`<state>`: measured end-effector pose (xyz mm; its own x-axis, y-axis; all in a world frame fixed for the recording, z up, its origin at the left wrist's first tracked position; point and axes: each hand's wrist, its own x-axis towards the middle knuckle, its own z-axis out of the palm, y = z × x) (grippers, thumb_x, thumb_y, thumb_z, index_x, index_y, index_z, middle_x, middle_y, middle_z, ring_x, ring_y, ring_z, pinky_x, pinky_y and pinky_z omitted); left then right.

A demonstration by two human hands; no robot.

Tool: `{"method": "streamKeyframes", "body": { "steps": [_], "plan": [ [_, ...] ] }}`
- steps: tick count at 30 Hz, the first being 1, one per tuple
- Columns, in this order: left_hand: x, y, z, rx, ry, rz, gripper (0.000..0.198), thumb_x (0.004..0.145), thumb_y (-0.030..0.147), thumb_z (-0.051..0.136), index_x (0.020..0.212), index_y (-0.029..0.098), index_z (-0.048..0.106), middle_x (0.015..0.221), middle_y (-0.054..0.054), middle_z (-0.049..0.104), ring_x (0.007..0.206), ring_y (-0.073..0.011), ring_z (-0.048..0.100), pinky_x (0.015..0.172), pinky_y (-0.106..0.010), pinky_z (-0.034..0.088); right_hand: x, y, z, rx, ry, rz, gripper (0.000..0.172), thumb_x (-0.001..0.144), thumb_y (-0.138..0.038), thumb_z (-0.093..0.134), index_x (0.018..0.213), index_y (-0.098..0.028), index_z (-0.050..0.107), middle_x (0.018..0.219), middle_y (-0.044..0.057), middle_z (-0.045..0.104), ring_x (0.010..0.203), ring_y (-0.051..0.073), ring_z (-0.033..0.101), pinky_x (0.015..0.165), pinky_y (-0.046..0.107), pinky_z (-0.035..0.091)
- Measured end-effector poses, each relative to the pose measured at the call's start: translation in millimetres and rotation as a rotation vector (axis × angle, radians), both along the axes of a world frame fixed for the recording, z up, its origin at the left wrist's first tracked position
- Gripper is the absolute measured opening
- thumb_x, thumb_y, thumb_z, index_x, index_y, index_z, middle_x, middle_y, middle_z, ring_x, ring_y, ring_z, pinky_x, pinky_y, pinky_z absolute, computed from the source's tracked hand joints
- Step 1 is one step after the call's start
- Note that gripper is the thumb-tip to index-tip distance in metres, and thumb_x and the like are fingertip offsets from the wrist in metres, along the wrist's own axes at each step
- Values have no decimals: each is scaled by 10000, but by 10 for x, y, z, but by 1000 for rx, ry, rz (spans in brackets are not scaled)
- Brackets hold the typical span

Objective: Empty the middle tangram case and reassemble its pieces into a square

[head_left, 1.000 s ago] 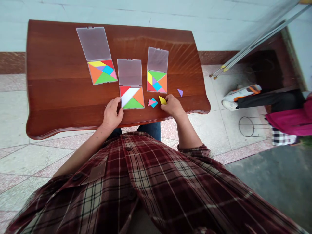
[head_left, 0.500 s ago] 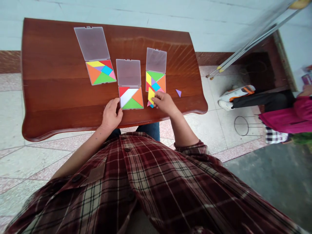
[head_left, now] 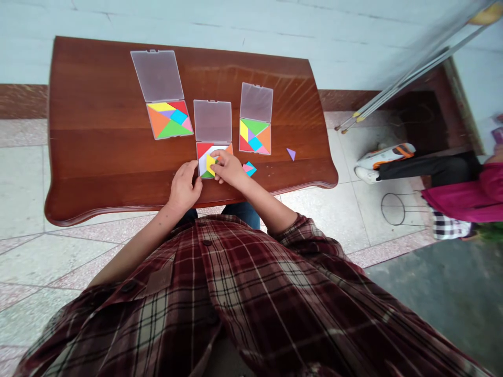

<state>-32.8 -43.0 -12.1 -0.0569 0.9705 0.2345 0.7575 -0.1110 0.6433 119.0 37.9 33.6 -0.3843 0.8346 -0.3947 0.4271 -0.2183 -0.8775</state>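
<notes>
The yellow piece (head_left: 210, 164) is a small flat slanted shape, bright against the white floor of the middle tangram case (head_left: 205, 163), which lies near the front edge of the wooden table (head_left: 98, 157). The right hand (head_left: 230, 168) pinches the piece between its fingertips and holds it over the case's white gap. A red triangle (head_left: 203, 149) fills the case's far left corner, with slivers of orange and green at its edges. The left hand (head_left: 184, 184) rests against the case's left side, fingers curled on its rim, gripping nothing else.

The right hand covers most of the case's right half, so how the yellow piece sits there cannot be told. Just right of the hand lie a pink piece and a blue piece (head_left: 249, 168), touching; a purple triangle (head_left: 291, 153) lies farther right.
</notes>
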Motion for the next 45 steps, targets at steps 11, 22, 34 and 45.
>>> {"method": "streamKeyframes", "body": {
  "steps": [11,22,34,45],
  "plan": [
    [1,7,-16,15,10,2,438,823,240,444,1249,162,507,1247,-130,616,1172,-262,561,1062,-465,446,-43,89,-107,115,-139,80,266,814,-184,555,1075,-206,506,615,-89,530,517,105,581,605,266,524],
    [-1,-5,-13,15,14,1,433,826,235,443,1246,154,509,1223,-134,618,1163,-263,563,1067,-468,443,-92,110,-137,217,-204,171,246,806,-183,543,1052,-192,547,715,-38,616,604,130,592,743,316,507],
    [5,-5,4,5,-4,-2,439,813,217,458,1245,168,514,1242,-126,613,1178,-266,558,1072,-467,443,-70,145,-32,503,-439,350,381,807,-99,511,1177,-159,579,1113,99,626,985,225,607,872,352,463],
    [13,-9,41,6,-6,-1,421,809,192,465,1222,148,535,1238,-132,619,1172,-264,567,1059,-448,453,-128,517,7,646,-477,759,236,763,-143,693,987,-212,658,1059,53,583,918,217,587,806,329,429]
  ]
}}
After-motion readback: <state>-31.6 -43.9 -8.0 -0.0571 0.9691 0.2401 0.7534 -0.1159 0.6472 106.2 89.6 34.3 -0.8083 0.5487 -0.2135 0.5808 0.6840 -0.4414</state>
